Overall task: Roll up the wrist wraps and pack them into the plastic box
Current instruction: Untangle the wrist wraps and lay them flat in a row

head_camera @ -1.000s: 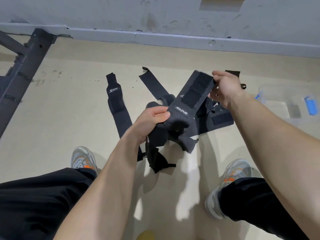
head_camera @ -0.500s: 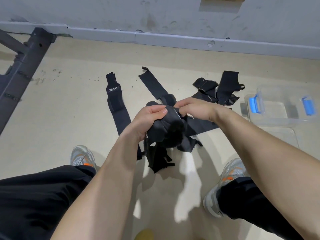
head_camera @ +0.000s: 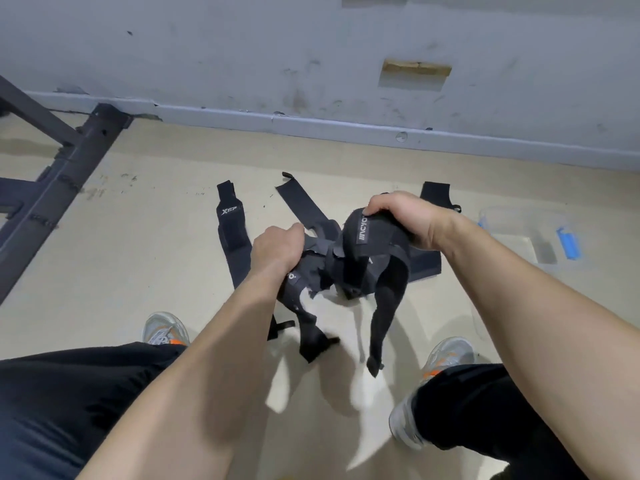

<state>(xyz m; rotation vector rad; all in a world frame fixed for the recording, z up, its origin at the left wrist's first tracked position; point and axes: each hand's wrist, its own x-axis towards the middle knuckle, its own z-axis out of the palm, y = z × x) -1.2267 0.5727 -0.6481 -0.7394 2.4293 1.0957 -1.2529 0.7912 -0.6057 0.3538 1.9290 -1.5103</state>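
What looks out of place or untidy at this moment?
The wrist wraps gripped by the left hand and right hand are a tangled bunch with loose ends dangling, not a roll. The wall shows a gouged patch.

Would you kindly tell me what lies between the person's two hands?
In the head view, a tangled bundle of black wrist wraps spans the gap, gripped by the left hand and the right hand, loose ends hanging down.

Left hand (head_camera: 277, 247) and right hand (head_camera: 401, 216) grip a black wrist-wrap bundle (head_camera: 349, 265) above the floor (head_camera: 138, 271); plastic box (head_camera: 530, 237) lies right.
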